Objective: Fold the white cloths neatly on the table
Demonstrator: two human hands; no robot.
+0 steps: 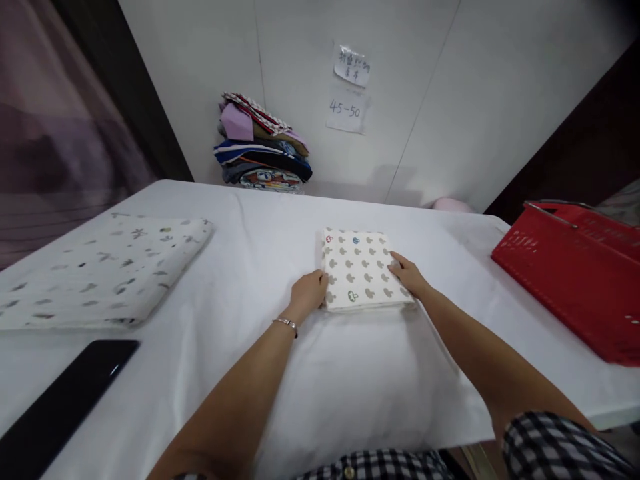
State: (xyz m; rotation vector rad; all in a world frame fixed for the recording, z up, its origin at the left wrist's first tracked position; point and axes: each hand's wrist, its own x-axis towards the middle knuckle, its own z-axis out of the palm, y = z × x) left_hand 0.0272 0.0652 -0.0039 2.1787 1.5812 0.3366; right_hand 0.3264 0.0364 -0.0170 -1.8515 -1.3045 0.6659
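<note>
A white cloth [357,269] printed with grey mushroom shapes, a few of them outlined in red, blue and green, lies folded into a thick square on the white-covered table. My left hand [309,291] grips its left edge near the front corner, thumb and fingers closed together. On the opposite side, my right hand [407,275] holds the right edge, with fingers on top at the border and the rest partly hidden. The folded layers show along the front edge.
A larger folded patterned cloth [115,267] lies at the left. A black phone-like slab [70,407] rests at the front left. At the right stands a red plastic basket [575,280] with a metal handle. Folded clothes [265,147] are stacked behind the table [240,267], against the wall.
</note>
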